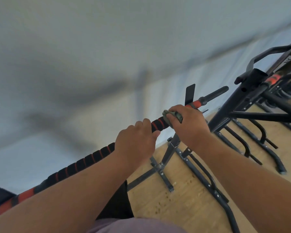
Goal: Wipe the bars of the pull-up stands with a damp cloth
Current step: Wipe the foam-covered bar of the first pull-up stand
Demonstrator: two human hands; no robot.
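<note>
A pull-up bar point(91, 158) with black foam and red rings runs from the lower left up to the right, ending in a black ribbed grip point(216, 93). My left hand point(136, 145) grips the bar near its middle. Just to the right, my right hand point(188, 125) holds a grey-green cloth point(172, 116) wrapped round the bar, fingers curled over it. Part of the cloth shows beside my fingers.
The stand's black base legs point(160, 170) spread over the wooden floor point(175, 204) below. A second pull-up stand point(252, 91) rises at the right, with more base tubes point(262, 137) on the floor. A pale wall point(74, 47) fills the upper left.
</note>
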